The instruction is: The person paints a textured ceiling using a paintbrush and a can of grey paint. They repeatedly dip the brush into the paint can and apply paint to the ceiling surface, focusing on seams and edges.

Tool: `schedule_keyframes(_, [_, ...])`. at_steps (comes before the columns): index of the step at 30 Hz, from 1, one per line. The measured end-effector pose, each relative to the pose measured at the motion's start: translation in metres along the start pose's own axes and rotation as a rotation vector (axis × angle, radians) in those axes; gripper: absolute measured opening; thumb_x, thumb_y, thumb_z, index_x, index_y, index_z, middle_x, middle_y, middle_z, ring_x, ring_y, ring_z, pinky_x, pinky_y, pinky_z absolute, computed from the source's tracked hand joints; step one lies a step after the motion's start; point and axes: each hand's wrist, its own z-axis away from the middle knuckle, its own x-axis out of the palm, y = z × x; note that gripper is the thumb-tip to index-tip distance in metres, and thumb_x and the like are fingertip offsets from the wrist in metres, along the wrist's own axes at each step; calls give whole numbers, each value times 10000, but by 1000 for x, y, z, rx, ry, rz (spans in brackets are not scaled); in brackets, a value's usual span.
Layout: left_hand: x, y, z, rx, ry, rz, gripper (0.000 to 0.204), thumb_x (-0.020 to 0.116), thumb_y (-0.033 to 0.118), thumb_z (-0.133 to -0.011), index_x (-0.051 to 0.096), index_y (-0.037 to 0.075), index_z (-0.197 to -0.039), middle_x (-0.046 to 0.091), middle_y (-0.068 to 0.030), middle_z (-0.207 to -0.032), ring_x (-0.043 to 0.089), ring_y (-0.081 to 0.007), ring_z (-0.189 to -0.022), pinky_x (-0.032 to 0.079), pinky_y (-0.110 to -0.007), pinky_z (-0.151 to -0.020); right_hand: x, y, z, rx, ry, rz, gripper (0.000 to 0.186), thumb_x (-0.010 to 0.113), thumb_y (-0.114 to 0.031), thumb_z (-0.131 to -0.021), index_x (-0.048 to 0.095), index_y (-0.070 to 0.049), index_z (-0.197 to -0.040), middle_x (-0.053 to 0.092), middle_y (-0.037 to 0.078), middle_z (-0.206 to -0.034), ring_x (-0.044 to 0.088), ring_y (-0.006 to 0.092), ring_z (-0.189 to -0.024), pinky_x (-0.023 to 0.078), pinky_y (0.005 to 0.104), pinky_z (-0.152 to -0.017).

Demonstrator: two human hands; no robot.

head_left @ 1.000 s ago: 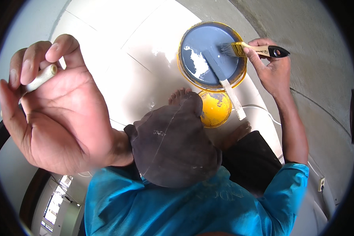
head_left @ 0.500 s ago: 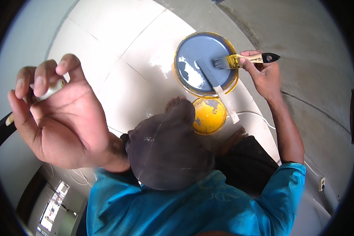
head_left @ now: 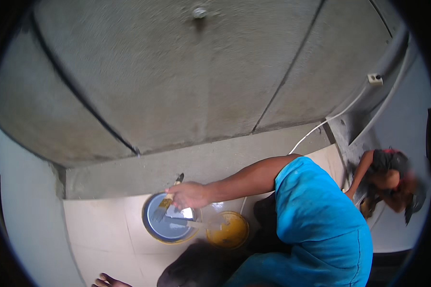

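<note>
My right hand [head_left: 187,195] is closed around a paintbrush [head_left: 168,200] with a dark-tipped handle. Its bristles point down, over a round bucket [head_left: 145,223] of grey-blue paint. Across the bucket lies a flat stick [head_left: 195,224], one end in the paint and the other reaching past the rim. Close beside the bucket, on my side, is a yellow round lid or shallow container [head_left: 234,233] smeared with grey. My left hand is not in view.
A grey plastered wall [head_left: 177,95] with dark grooves rises ahead above pale floor tiles [head_left: 100,222]. A white cable [head_left: 316,128] runs from a socket [head_left: 374,79]. Another person [head_left: 390,174] crouches at the right. My dark-clothed knee [head_left: 196,265] is near the bucket.
My view has swung toward the wall and right, bringing another person into sight. My left hand, raised with a pale object, has left view. My right hand still holds the paintbrush, now pointing down.
</note>
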Motion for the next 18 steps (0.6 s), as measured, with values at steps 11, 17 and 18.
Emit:
schedule_keyframes(11, [75, -24, 10, -68, -53, -726, 237, 570, 214, -998, 434, 108, -835, 412, 6, -672, 456, -114, -628, 401, -290, -637, 24, -62, 103, -254, -208, -210, 188, 662, -285, -966, 606, -107, -982, 614, 18, -875, 559, 103, -726, 477, 254, -663])
schedule_keyframes(17, [125, -57, 19, -73, -181, -817, 231, 570, 119, -945, 426, 110, -765, 419, 2, -645, 419, -114, -591, 378, -286, -582, -9, -109, 202, -548, -180, -342, 180, 631, -276, -991, 623, -97, -974, 639, 5, -886, 548, 83, -696, 464, 245, -643])
schedule_keyframes(18, [132, -61, 22, -85, -169, -809, 230, 576, 113, -933, 422, 110, -763, 416, 0, -654, 409, -113, -591, 377, -289, -593, -9, -111, 215, -610, -186, -363, 181, 632, -275, -990, 624, -95, -973, 641, 3, -887, 544, 82, -691, 457, 242, -639])
